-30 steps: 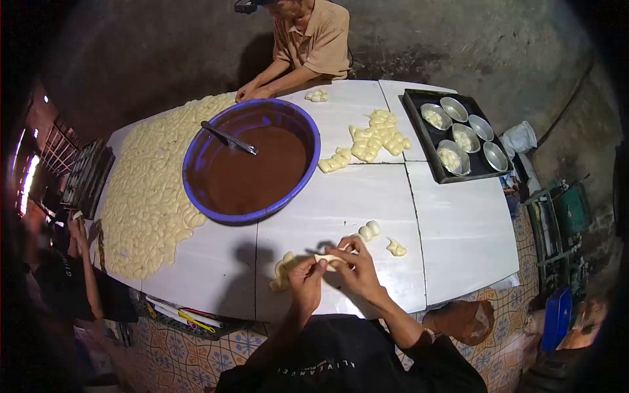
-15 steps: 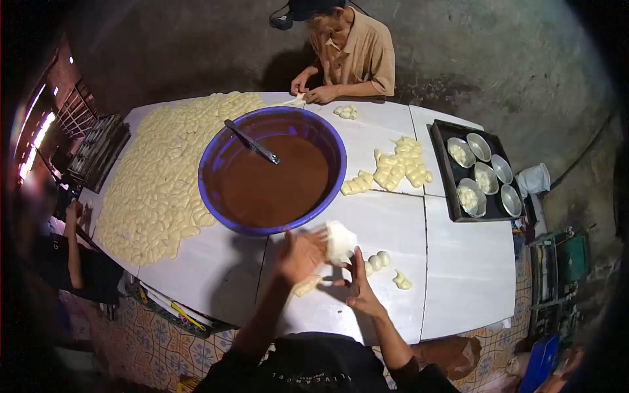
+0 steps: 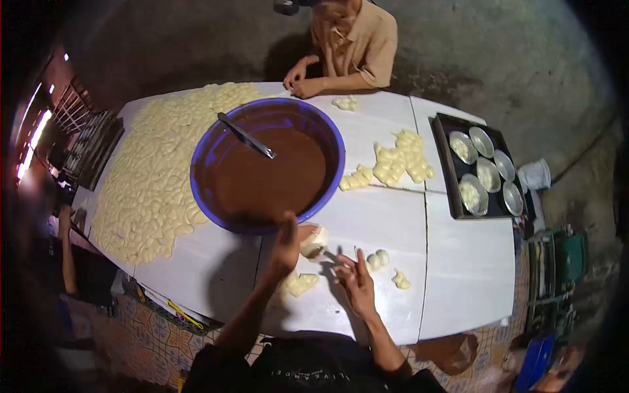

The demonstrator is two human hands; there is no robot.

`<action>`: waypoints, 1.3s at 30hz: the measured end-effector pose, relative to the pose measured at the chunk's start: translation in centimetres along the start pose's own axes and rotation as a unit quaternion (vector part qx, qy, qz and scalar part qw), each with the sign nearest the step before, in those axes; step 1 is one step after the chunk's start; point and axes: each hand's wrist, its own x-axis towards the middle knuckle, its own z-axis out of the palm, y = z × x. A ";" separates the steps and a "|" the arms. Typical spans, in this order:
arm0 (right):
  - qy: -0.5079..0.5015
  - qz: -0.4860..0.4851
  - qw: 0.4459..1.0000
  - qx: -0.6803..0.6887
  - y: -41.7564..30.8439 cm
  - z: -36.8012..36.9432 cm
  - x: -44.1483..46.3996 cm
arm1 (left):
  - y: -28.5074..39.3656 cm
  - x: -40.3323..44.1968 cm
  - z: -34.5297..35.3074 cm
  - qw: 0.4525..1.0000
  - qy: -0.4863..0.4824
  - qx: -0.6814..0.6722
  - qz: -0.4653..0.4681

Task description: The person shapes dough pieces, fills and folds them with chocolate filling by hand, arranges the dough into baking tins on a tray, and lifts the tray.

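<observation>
A flattened piece of white dough point(image 3: 314, 242) rests against the fingers of my left hand point(image 3: 285, 249), just in front of the blue basin point(image 3: 335, 196). The left thumb points up, and the fingers behind the dough are partly hidden. My right hand point(image 3: 357, 283) hovers to the right, apart from the dough, with its fingers spread and nothing in them. Below the left hand lie some dough pieces point(image 3: 301, 283). Small round dough balls point(image 3: 377, 260) sit just beyond the right hand, and a loose scrap of dough point(image 3: 401, 280) lies farther right.
Brown filling point(image 3: 275, 180) and a metal-ended utensil point(image 3: 246, 135) are in the basin. Many dough pieces point(image 3: 147, 190) cover the table's left side; another cluster point(image 3: 403, 157) lies right. A black tray point(image 3: 452, 177) holds several metal tins. A co-worker point(image 3: 357, 46) works opposite.
The dough has moved left and down with my left hand and looks smaller. My right hand has drawn away from it. The view has shifted slightly.
</observation>
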 end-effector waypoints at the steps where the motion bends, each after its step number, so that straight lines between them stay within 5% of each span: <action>1: 0.022 0.059 0.995 0.073 0.1 0.6 -0.1 | 0.4 -1.3 1.9 0.988 -0.042 -0.135 -0.067; 3: 0.064 0.161 0.974 0.148 -1.8 1.9 -0.5 | -1.0 -3.3 4.4 0.949 -0.084 -0.273 -0.134; 5: 0.166 0.111 0.968 0.150 -0.2 2.4 -0.5 | -1.9 -4.6 5.5 0.944 0.009 -0.287 -0.166; 6: 0.132 0.127 0.978 0.101 1.6 -0.2 -1.1 | -1.5 -5.4 6.1 0.959 0.039 -0.231 -0.161; 8: 0.120 -0.053 0.972 -0.193 -0.8 2.3 -1.7 | -2.0 -6.5 6.1 0.960 0.027 -0.229 -0.161; 11: 0.038 -0.190 0.877 -0.440 -2.2 2.5 -3.3 | 0.4 -8.5 6.5 0.985 -0.025 0.170 -0.032; 15: 0.042 -0.215 0.905 -0.365 -4.0 1.5 -3.5 | -3.9 -8.7 6.1 0.993 -0.058 0.088 0.048; 17: 0.083 -0.266 0.947 -0.160 -3.3 1.0 -3.1 | -4.5 -9.1 6.5 0.997 -0.029 0.006 0.072; 20: 0.008 -0.216 0.951 -0.222 -5.0 1.3 -3.9 | -2.8 -9.7 6.5 0.990 -0.042 0.070 0.117; 23: -0.068 -0.235 0.918 -0.314 -5.3 1.2 -4.4 | -3.2 -9.8 6.4 0.995 -0.043 0.075 0.050; 27: -0.002 -0.133 0.961 -0.241 -3.8 0.4 -4.8 | -3.5 -10.0 7.8 0.999 -0.014 -0.036 0.011; 29: 0.060 -0.030 0.982 -0.178 -3.6 0.6 -5.1 | -4.2 -9.9 7.8 0.992 -0.023 0.053 0.114; 31: 0.021 -0.175 0.923 -0.343 -3.9 -0.2 -3.7 | -4.7 -9.5 7.6 0.988 -0.031 0.005 0.152; 32: -0.065 0.013 0.974 -0.214 -3.5 -1.3 -3.5 | -3.8 -9.5 7.0 0.993 -0.081 0.002 0.089; 33: -0.171 0.089 0.973 -0.129 -2.9 -2.2 -2.7 | -3.6 -9.6 6.7 0.992 -0.099 -0.022 0.071; 35: -0.228 0.298 0.926 -0.050 -5.3 -2.1 -2.4 | -3.5 -9.6 6.6 0.987 -0.139 -0.068 0.037; 36: -0.220 0.179 0.949 -0.138 -7.1 -1.4 -1.8 | -3.3 -9.6 7.3 0.978 -0.105 -0.150 0.097; 37: -0.220 -0.023 0.924 -0.312 -5.7 -2.6 -0.5 | -3.3 -9.5 7.5 0.981 -0.040 -0.008 0.189; 39: -0.113 0.000 0.923 -0.368 -7.8 -2.1 2.2 | -3.9 -8.7 7.0 0.973 0.038 0.125 0.191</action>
